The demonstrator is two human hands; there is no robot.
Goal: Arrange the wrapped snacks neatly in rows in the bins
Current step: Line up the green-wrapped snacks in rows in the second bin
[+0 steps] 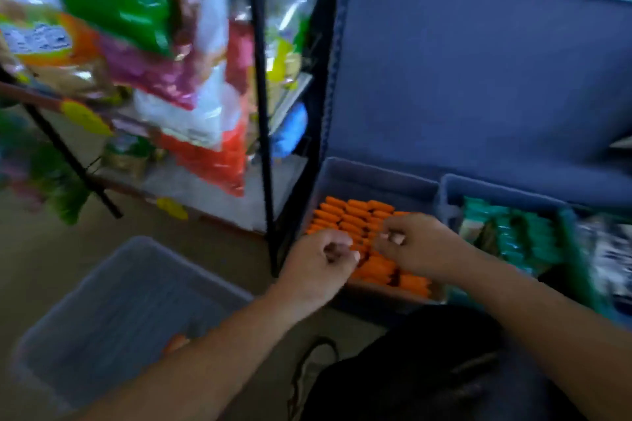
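My left hand (pixel 321 260) hangs over the near left corner of the grey bin (pixel 376 177), fingers curled into a loose fist with nothing showing inside it; my right hand (pixel 413 242) hovers over the middle of that bin, fingertips drawn in towards the thumb, and the blur keeps me from telling whether it pinches anything. The orange wrapped snacks (pixel 355 215) lie in the bin, in close rows at its far side and looser at its near side under my hands; just right of the bin stands a second bin (pixel 496 188) packed with teal wrapped snacks (pixel 526 232). Left of the grey bin rises a black rack post (pixel 261 112), with hanging snack bags (pixel 136 44) beyond it; further left and nearer me sits a clear plastic tub (pixel 119 283), with one orange piece (pixel 176 342) inside it beside my left forearm; behind the bin is a blue panel (pixel 478 78).
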